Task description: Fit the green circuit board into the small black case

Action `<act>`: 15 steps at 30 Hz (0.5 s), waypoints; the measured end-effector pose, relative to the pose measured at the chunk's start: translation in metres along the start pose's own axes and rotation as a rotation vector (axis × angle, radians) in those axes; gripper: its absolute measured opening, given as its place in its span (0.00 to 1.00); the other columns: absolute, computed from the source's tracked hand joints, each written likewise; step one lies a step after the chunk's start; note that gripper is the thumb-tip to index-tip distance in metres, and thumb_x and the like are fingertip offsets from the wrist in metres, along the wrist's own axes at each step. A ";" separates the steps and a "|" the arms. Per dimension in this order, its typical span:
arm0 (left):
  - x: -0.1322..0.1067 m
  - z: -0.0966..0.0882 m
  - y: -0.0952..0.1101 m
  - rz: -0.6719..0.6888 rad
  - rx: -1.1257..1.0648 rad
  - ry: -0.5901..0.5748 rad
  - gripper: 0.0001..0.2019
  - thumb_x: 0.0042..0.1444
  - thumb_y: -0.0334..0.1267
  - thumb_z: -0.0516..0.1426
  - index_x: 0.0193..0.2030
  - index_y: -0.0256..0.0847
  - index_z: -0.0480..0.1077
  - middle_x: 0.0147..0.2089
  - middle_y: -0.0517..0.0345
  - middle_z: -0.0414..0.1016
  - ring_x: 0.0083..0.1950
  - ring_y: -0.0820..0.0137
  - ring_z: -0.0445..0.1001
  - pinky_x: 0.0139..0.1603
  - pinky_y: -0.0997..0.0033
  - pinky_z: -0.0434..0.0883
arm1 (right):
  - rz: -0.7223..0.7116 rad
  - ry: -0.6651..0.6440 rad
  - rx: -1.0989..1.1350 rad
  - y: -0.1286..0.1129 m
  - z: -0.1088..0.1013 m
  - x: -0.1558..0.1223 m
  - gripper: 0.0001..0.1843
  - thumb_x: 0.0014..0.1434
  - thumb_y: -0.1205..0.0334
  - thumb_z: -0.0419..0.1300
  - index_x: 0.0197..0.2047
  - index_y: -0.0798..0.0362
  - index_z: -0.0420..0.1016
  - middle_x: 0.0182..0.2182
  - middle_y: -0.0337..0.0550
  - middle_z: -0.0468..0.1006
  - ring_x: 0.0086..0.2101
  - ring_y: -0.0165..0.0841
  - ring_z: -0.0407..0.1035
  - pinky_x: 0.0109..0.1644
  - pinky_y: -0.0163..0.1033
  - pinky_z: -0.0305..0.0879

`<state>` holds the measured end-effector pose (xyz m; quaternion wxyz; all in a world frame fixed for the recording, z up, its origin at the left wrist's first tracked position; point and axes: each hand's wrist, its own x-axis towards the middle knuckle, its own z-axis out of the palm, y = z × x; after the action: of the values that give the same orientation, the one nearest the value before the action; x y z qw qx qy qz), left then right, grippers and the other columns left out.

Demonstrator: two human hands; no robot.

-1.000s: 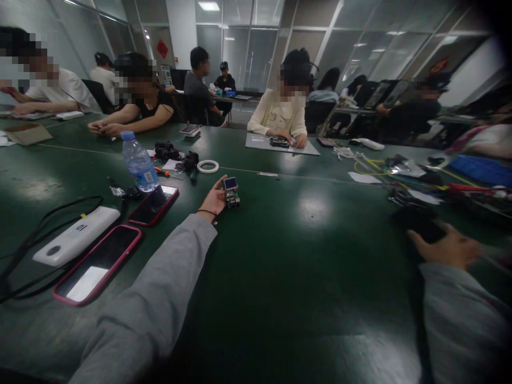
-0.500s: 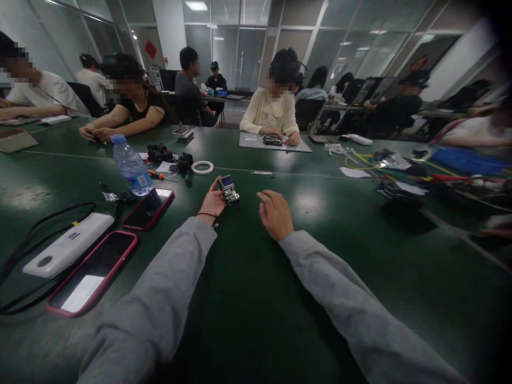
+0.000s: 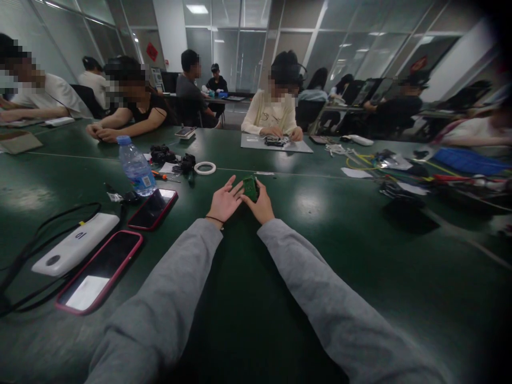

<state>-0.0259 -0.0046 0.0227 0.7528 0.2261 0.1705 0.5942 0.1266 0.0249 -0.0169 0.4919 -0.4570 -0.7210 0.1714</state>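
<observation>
A small green circuit board (image 3: 250,188) is held up on edge between my two hands above the dark green table (image 3: 328,256). My left hand (image 3: 224,201) has its fingers spread, with the fingertips touching the board's left side. My right hand (image 3: 261,205) is curled round the board's right side and grips it. Both arms wear grey sleeves.
To the left lie a water bottle (image 3: 136,166), two pink-cased phones (image 3: 153,208) (image 3: 100,270), a white power bank (image 3: 71,244) with black cables and a tape ring (image 3: 205,168). Wires and parts (image 3: 384,165) clutter the right. Several other people sit at the far side.
My right hand came in from the right and took hold of the small device. The device has been turned, so its green underside now faces me. My left hand's fingers have spread.
</observation>
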 end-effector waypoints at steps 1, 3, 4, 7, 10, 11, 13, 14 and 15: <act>-0.001 0.004 -0.002 -0.015 -0.001 -0.013 0.23 0.57 0.31 0.48 0.61 0.46 0.62 0.55 0.49 0.71 0.51 0.64 0.73 0.49 0.64 0.69 | 0.071 0.023 0.062 0.003 -0.001 0.001 0.43 0.49 0.47 0.65 0.62 0.57 0.54 0.56 0.56 0.64 0.54 0.44 0.62 0.59 0.52 0.60; -0.001 0.010 -0.006 -0.035 0.005 -0.023 0.21 0.59 0.34 0.49 0.59 0.46 0.64 0.57 0.49 0.70 0.55 0.63 0.71 0.52 0.63 0.67 | 0.211 0.034 0.204 0.008 -0.003 0.004 0.42 0.44 0.50 0.68 0.58 0.55 0.58 0.52 0.52 0.68 0.52 0.43 0.64 0.58 0.53 0.60; -0.002 0.011 -0.008 -0.042 0.012 -0.024 0.20 0.59 0.35 0.49 0.58 0.46 0.64 0.57 0.50 0.70 0.56 0.63 0.70 0.53 0.62 0.67 | 0.284 0.027 0.295 0.009 -0.005 0.005 0.40 0.42 0.52 0.69 0.55 0.53 0.60 0.50 0.49 0.70 0.51 0.42 0.65 0.59 0.53 0.60; -0.003 0.012 -0.011 -0.062 0.033 -0.036 0.18 0.60 0.38 0.49 0.57 0.46 0.65 0.57 0.50 0.70 0.59 0.62 0.69 0.55 0.60 0.66 | 0.452 -0.012 0.536 0.010 -0.016 0.009 0.27 0.45 0.60 0.68 0.48 0.50 0.64 0.44 0.42 0.73 0.47 0.38 0.68 0.56 0.54 0.65; -0.002 0.008 -0.012 -0.068 0.050 -0.041 0.17 0.61 0.39 0.49 0.56 0.46 0.65 0.57 0.50 0.71 0.59 0.62 0.69 0.56 0.58 0.65 | 0.577 -0.141 0.747 0.010 -0.040 0.013 0.14 0.53 0.61 0.60 0.43 0.52 0.66 0.36 0.43 0.76 0.40 0.37 0.72 0.45 0.50 0.73; -0.001 0.006 -0.011 -0.064 0.054 -0.035 0.17 0.61 0.39 0.49 0.56 0.46 0.65 0.57 0.50 0.71 0.59 0.62 0.69 0.57 0.58 0.65 | 0.639 -0.183 0.859 0.012 -0.053 0.015 0.12 0.55 0.60 0.57 0.43 0.53 0.67 0.35 0.45 0.76 0.39 0.37 0.72 0.42 0.47 0.75; 0.002 0.000 -0.010 -0.056 0.059 -0.005 0.17 0.60 0.39 0.50 0.56 0.46 0.65 0.57 0.50 0.71 0.59 0.62 0.69 0.57 0.58 0.65 | 0.761 -0.181 1.083 0.021 -0.087 0.020 0.11 0.58 0.60 0.53 0.43 0.56 0.67 0.36 0.48 0.76 0.41 0.37 0.73 0.39 0.43 0.76; 0.004 -0.003 -0.009 -0.054 0.061 0.025 0.17 0.59 0.39 0.51 0.55 0.46 0.65 0.57 0.51 0.71 0.58 0.63 0.69 0.57 0.59 0.65 | 0.794 -0.129 1.142 0.028 -0.107 0.023 0.12 0.59 0.60 0.52 0.44 0.56 0.67 0.38 0.49 0.76 0.42 0.37 0.72 0.38 0.42 0.76; 0.006 -0.006 -0.008 -0.054 0.061 0.066 0.16 0.59 0.39 0.52 0.54 0.46 0.66 0.57 0.51 0.71 0.58 0.63 0.70 0.56 0.60 0.66 | 0.801 -0.052 1.158 0.037 -0.130 0.026 0.13 0.60 0.60 0.50 0.45 0.57 0.67 0.40 0.50 0.75 0.44 0.37 0.72 0.38 0.41 0.75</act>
<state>-0.0211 0.0003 0.0128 0.7553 0.2245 0.2195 0.5753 0.2551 0.0399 0.0310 0.5377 -0.3477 -0.3014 0.7065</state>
